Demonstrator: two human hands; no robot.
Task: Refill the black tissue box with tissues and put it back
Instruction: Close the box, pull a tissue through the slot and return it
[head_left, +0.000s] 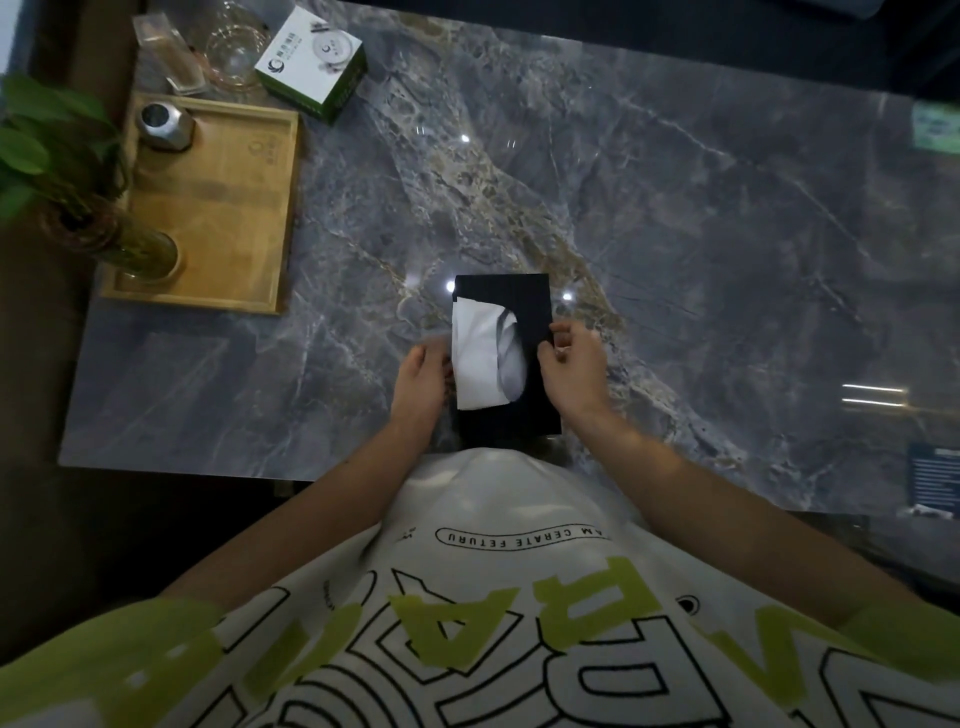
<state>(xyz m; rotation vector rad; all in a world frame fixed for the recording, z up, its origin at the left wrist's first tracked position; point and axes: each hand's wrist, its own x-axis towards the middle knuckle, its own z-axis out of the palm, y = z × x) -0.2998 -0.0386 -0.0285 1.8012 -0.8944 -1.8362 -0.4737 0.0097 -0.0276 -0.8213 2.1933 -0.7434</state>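
Box (537, 312) sits on table (675, 208) near the front edge, tissue (480, 358) poking out. Right hand (571, 369) pinches the box's right edge. Left hand (421, 384) is beside the tissue, blurred, so I cannot tell its grip. Refill looks done; next, carry the box back.

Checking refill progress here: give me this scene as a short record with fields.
surface: marble table
black tissue box: lying flat near the front edge, white tissue sticking out on top
left hand: at the box's left side, blurred, grip unclear
right hand: pinches the box's right edge
wooden tray: far left, holding metal canister and glass vase
green-and-white carton: back left
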